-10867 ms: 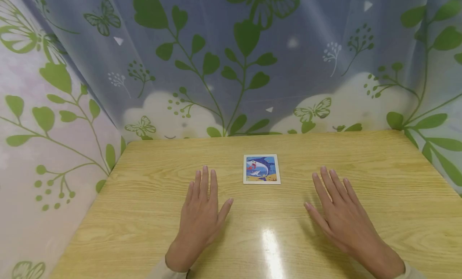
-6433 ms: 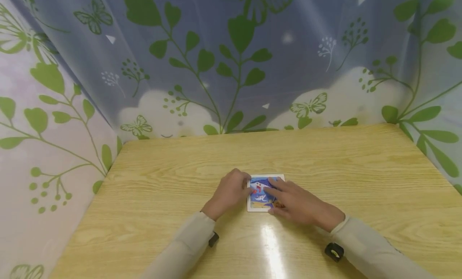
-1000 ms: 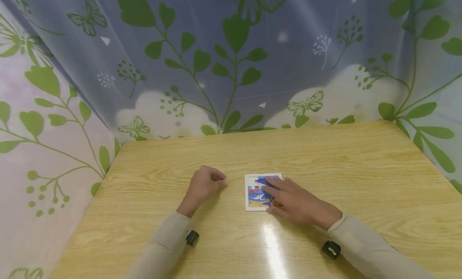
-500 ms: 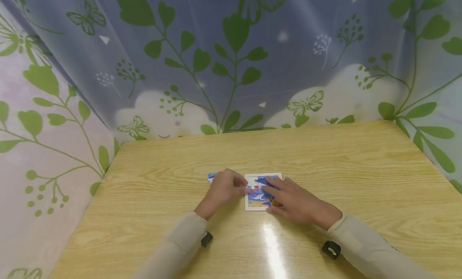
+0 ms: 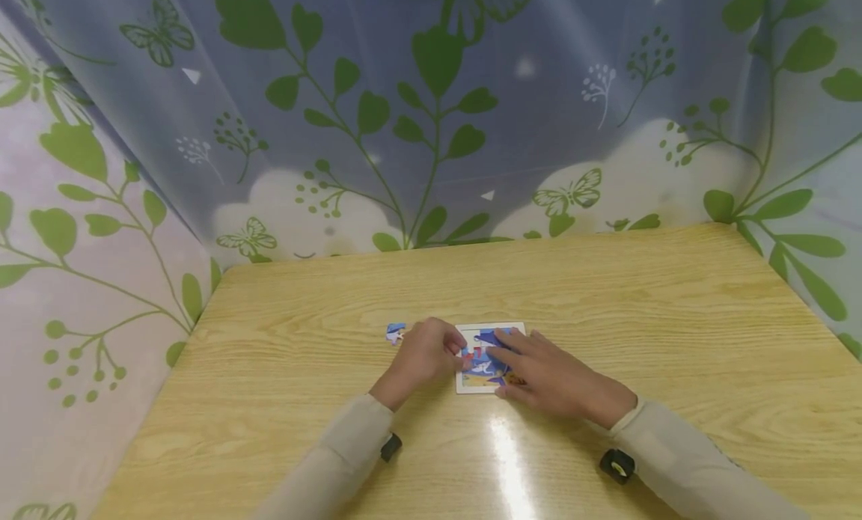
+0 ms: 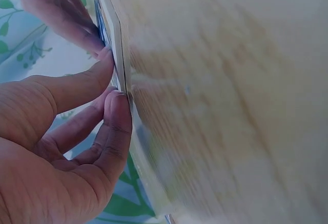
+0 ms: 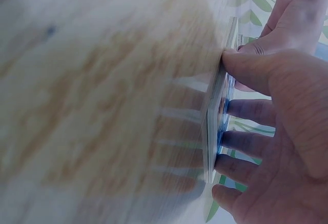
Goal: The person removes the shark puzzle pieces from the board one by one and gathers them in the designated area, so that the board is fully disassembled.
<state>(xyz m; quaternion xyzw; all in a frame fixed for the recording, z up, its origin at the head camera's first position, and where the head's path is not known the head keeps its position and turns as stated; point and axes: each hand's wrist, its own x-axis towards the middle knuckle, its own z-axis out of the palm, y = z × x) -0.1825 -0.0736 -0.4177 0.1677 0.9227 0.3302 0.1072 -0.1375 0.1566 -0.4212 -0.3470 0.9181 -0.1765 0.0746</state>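
Observation:
A small square jigsaw puzzle [image 5: 481, 366] with a white frame and a sea-animal picture lies flat on the wooden table. Its upper-left part shows bare white backing. My left hand [image 5: 426, 355] is at the frame's left edge with curled fingers. In the left wrist view its thumb rests on the puzzle's face and its fingertips touch the side edge. My right hand [image 5: 555, 374] lies over the puzzle's right part, fingers spread and fairly straight on the face, thumb at the near edge. A loose puzzle piece [image 5: 394, 333], blue and white, lies left of the frame, beyond my left hand.
The wood-grain table [image 5: 303, 318] extends around the puzzle on all sides. A patterned curtain [image 5: 337, 168] hangs behind its far edge and along both sides. Bright light reflects off the surface near the front.
The upper-left piece has come out of the puzzle and now lies on the table at left. My left hand has come back right to the frame's edge. My right hand has stayed put lately.

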